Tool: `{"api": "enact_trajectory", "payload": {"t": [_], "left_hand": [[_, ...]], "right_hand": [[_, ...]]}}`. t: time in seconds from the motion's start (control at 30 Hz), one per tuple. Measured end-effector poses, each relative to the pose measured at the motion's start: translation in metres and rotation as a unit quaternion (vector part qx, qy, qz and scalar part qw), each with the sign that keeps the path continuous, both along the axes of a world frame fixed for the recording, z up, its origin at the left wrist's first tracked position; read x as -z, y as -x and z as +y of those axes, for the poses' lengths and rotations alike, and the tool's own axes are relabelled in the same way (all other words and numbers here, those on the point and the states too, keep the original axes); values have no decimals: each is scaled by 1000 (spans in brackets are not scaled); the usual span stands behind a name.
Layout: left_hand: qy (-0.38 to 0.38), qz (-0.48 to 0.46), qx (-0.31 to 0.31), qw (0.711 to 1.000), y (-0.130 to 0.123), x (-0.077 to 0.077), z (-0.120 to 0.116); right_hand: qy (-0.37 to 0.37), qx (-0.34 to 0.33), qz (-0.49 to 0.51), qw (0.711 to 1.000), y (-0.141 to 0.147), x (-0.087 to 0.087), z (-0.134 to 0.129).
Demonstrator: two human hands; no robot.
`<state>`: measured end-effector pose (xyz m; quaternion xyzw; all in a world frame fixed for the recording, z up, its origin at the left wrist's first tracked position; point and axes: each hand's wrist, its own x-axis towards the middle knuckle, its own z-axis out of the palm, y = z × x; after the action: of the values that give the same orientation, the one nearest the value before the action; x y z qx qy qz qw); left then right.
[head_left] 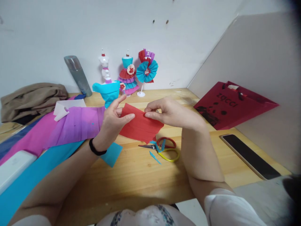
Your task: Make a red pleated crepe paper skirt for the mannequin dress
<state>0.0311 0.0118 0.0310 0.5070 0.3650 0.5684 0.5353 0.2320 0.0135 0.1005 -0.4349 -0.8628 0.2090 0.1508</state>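
A piece of red crepe paper (139, 125) is stretched between my two hands above the table. My left hand (115, 121) grips its left edge, the thumb lying on the front. At the top right edge, my right hand (164, 111) pinches the paper between thumb and fingers. Below it lie scissors (170, 156) with one red and one yellow handle loop, with blue scraps (155, 157) on and beside them. A blue paper piece (113, 154) rests under my left wrist. Just behind my left hand stands a small mannequin in a blue paper top (109, 92).
Dressed mini mannequins (128, 73) and a bare one (105, 67) stand along the wall beside a grey bottle (78, 77). Purple paper (80, 124), blue paper (44, 172) and brown cloth (35, 97) lie left. At right are a red paper bag (230, 106) and a phone (250, 157).
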Motion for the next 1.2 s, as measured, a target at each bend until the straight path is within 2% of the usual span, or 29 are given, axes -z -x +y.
{"api": "enact_trajectory", "payload": {"t": [0.23, 0.43, 0.67, 0.83, 1.2], "left_hand": [[41, 40, 72, 996, 2, 0, 0], [41, 92, 62, 993, 2, -1, -3], [86, 23, 62, 994, 0, -5, -4], [63, 34, 58, 996, -1, -5, -4], [63, 51, 34, 996, -1, -4, -3]], "right_hand": [[-16, -21, -44, 999, -3, -4, -2], [-31, -24, -55, 998, -4, -3, -2], [-42, -15, -58, 997, -2, -2, -2], [-49, -17, -62, 997, -2, -2, -2], [-20, -8, -20, 1000, 7, 3, 0]]}}
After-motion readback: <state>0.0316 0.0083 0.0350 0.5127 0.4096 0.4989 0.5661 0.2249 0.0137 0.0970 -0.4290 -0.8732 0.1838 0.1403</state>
